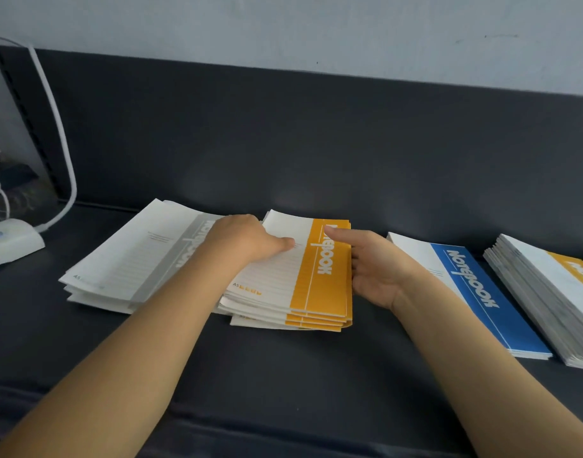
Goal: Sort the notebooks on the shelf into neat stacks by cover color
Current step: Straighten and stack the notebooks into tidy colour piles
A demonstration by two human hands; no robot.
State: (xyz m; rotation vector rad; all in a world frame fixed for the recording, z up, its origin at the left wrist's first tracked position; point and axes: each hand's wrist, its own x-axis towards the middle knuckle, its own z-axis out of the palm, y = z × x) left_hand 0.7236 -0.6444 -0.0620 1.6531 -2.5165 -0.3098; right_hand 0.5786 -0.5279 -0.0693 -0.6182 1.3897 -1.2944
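Note:
A stack of orange-and-white notebooks [320,285] lies in the middle of the dark shelf [283,375], its lower books slightly fanned. My left hand [247,239] rests on the top cover's white part, fingers flat and pointing right. My right hand [376,266] presses against the stack's right edge, with the thumb on the orange band. To the left lies a grey-and-white stack [131,259], loosely fanned. To the right sits a thin blue-and-white stack [481,292]. At the far right stands a taller mixed pile [547,299] with an orange cover on top.
A dark back panel [316,137] rises behind the shelf. A white power strip [9,239] with a white cable [62,133] sits at the left end. Bare shelf surface lies in front of the stacks.

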